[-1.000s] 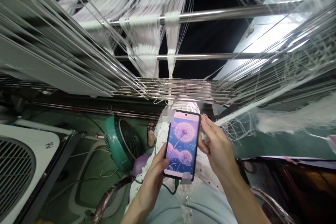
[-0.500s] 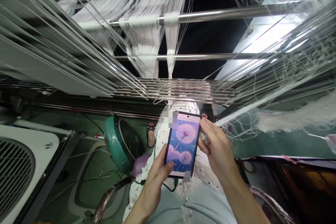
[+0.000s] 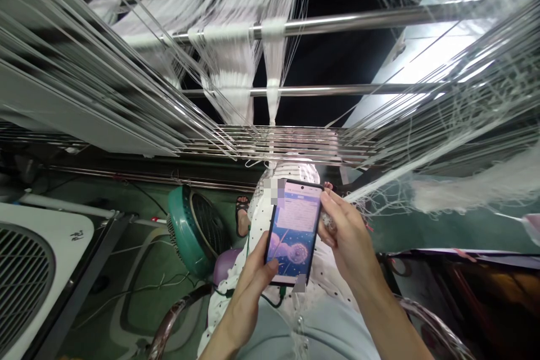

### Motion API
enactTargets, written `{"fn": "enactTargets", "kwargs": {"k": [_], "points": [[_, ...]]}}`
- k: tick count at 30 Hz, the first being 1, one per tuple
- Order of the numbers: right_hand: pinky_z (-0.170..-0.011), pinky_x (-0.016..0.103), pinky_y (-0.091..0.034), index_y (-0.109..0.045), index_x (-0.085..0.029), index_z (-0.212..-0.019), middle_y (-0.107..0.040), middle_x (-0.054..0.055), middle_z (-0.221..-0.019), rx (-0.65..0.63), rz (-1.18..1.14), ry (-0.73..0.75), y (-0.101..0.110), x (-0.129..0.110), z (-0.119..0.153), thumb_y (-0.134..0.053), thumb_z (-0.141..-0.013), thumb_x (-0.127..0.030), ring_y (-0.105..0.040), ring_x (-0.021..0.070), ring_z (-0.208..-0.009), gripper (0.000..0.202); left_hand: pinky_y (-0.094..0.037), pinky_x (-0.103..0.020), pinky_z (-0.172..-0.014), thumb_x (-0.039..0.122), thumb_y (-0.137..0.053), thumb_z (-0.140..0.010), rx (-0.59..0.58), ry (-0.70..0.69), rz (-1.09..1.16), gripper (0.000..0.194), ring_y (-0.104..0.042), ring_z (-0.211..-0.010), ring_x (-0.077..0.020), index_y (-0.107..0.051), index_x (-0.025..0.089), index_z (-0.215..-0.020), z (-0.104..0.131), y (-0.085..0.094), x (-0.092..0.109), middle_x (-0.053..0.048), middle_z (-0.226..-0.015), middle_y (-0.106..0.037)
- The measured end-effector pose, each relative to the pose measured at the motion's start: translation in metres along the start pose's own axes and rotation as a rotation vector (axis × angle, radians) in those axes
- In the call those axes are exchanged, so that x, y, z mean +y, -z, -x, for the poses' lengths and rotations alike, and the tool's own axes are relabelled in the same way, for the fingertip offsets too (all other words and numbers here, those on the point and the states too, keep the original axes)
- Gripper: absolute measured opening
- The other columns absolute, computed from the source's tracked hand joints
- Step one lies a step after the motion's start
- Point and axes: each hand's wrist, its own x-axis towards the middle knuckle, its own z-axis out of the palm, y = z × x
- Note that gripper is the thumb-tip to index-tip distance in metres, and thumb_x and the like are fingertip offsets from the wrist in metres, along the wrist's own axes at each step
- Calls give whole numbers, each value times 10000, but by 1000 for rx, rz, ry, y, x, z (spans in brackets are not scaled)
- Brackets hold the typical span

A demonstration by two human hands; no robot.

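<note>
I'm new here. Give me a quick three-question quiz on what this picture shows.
1. True or false: both hands hold the phone.
2. Which thing stands on the floor left of the phone? A) a green fan B) a red bucket C) a ladder
3. Fill in: white ___ stretch over the metal bars overhead.

Key:
1. True: the left hand grips its lower edge, the right hand its right side.
2. A, the green fan.
3. Threads, draped over the metal bars.
</note>
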Motion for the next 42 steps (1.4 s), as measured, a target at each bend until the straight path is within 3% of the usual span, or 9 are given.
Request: {"fn": "enactTargets", "kwargs": {"k": [3,15,21,42], "points": [[-392,231,-97,-523,-181,-733,-321,-83,-523,2,-2,-4,0,0,-1,-630,-907,-443,-204,43,-385,332,-120,-473,-1237,464,-715,-790,31,-13,-4,645,-243,-1483,-351,-583,237,-1379,2,-4,0,-33,-1514,-478],[-387,231,-93,-552,-173,-789,-328,-83,-528,-13,-4,-21,1,-1,1,-626,-913,-462,-202,40,-378,323,-86,-496,-1238,416,-667,-828,23,15,76,600,-196,-1497,-339,-568,217,-1385,6,-9,6,-39,-1545,-430],[-383,227,-94,-568,-172,-798,-335,-83,-513,-7,-9,-30,-1,-1,1,-631,-903,-465,-205,44,-374,318,-159,-504,-1227,400,-654,-843,26,17,79,596,-228,-1485,-357,-556,209,-1400,8,-12,11,-49,-1545,-429],[-376,212,-99,-584,-174,-782,-339,-83,-502,10,-25,-33,-1,-2,1,-655,-880,-469,-212,45,-369,320,-189,-468,-1228,419,-664,-846,28,5,54,569,-252,-1483,-331,-582,233,-1378,9,-10,10,-34,-1529,-457]]}}
